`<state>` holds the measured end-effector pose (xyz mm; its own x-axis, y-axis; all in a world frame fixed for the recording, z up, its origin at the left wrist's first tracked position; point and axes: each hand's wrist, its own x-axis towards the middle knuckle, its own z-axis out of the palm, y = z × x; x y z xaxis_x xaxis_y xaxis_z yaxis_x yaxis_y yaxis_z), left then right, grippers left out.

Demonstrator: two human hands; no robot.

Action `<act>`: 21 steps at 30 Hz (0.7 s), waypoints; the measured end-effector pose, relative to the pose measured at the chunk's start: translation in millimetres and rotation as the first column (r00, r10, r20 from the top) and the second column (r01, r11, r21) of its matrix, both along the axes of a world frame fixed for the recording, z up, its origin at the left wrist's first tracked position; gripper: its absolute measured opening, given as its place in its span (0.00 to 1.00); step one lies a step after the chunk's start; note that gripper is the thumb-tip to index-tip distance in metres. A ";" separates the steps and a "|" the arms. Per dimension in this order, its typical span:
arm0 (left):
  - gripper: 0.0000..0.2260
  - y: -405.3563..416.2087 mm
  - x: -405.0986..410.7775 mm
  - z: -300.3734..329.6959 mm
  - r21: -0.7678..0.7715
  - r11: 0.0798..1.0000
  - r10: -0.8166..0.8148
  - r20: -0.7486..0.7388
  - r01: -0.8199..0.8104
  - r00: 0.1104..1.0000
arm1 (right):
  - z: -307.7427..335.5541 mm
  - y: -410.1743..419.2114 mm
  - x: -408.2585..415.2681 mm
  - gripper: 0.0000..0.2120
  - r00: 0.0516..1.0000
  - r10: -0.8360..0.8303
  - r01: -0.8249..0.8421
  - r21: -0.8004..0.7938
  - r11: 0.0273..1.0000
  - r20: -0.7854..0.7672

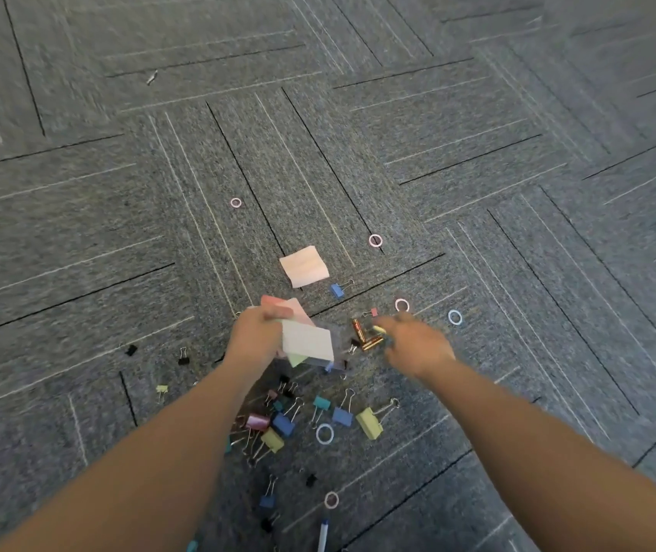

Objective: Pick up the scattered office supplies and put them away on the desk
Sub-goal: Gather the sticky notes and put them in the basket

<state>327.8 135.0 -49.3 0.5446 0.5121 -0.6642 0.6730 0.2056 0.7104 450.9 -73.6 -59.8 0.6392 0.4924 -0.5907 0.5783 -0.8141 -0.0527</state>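
My left hand (256, 336) is shut on a bundle of sticky notes (306, 341), white, pink and green, held over the carpet. My right hand (414, 344) is blurred, its fingers down beside two copper-coloured batteries (364, 336); something small and yellow sits at its fingertips, and I cannot tell whether it is gripped. A loose pink sticky note (304, 266) lies further out. Several coloured binder clips (282, 424) lie in a heap below my hands, with a large yellow clip (369, 423) to the right.
Pink and blue rubber rings are scattered on the grey carpet: a pink ring (375, 240), a blue ring (454, 317), a white-blue ring (324, 434). A blue clip (336, 290) lies near the pink note. Black clips (183, 357) lie left. A pen (322, 535) is at the bottom edge.
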 end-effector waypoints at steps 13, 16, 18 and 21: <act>0.10 22.7 -4.0 -41.4 0.141 0.981 0.132 0.013 -0.132 0.991 | -56.7 13.6 11.8 0.08 0.979 -0.204 0.200 0.191 0.961 0.002; 0.10 25.7 -6.9 -45.5 0.129 0.979 0.156 0.015 -0.156 0.988 | -65.5 38.3 2.2 0.12 0.982 -0.186 0.190 0.171 0.967 -0.039; 0.10 26.5 -8.8 -46.9 0.118 0.979 0.166 0.026 -0.168 0.986 | -71.3 44.7 -2.0 0.12 0.978 -0.199 0.206 0.148 0.967 -0.060; 0.11 27.1 -10.7 -46.6 0.082 0.980 0.179 0.031 -0.181 0.983 | -67.1 34.6 5.4 0.09 0.963 -0.255 0.267 0.212 0.940 -0.083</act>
